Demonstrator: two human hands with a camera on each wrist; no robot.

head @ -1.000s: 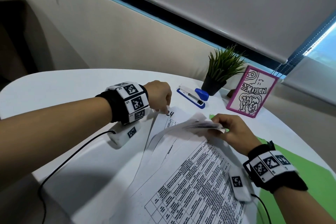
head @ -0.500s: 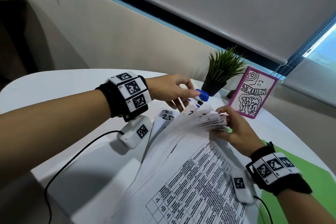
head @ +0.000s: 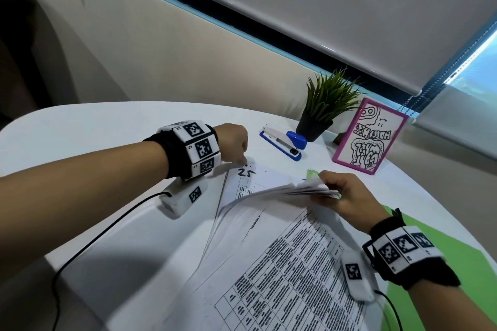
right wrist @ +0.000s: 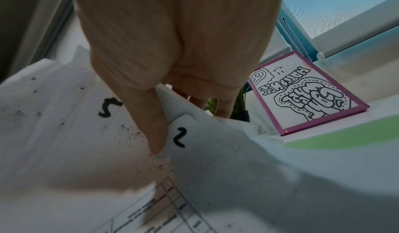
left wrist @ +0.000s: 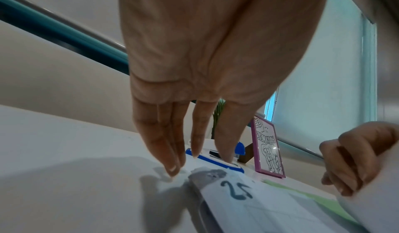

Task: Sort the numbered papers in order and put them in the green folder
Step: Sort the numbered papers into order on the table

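A stack of printed, hand-numbered papers (head: 282, 263) lies on the white table, partly over the green folder (head: 443, 263). My right hand (head: 326, 188) pinches a lifted bunch of far sheet corners, thumb on top and fingers beneath. In the right wrist view the thumb (right wrist: 155, 131) lies between corners marked 5 and 2. Under the lifted bunch a sheet marked 25 (head: 246, 172) is bared. My left hand (head: 243, 161) points down with straight fingers (left wrist: 170, 160) whose tips touch down at that sheet's far corner (left wrist: 235, 190).
A blue and white stapler (head: 282, 142) lies just beyond the papers. Behind it stand a small potted plant (head: 322, 105) and a pink framed drawing (head: 368, 137). Cables run from both wrist cameras across the table. The table's (head: 80, 129) rounded edge curves on the left.
My left hand, raised towards the stapler with fingers out half a second ago, has come back down to the corner of sheet 25. My right hand has kept the lifted bunch.
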